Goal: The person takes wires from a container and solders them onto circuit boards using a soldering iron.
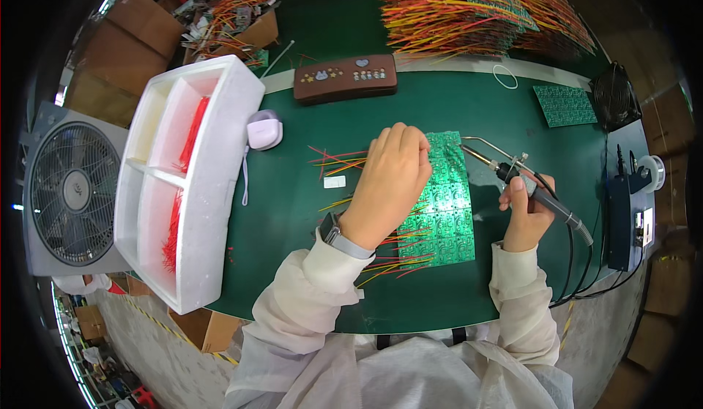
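- The left hand is bent over the upper left part of the green circuit board panel; its fingers are curled, but I cannot tell whether its grip is closed on anything.
- The right hand has its grip clamped around the soldering iron, to the right of the panel.
- The iron's tip and a thin bent metal tube point at the panel's upper right edge; contact cannot be told.
- The panel lies flat on the green bench, in front of the person, with red and yellow wires along its left side.
- Farther left, a white foam box holds red wires in its compartments.
- A brown case lies beyond the left hand.
- At the right edge of the bench stands a dark blue soldering station.
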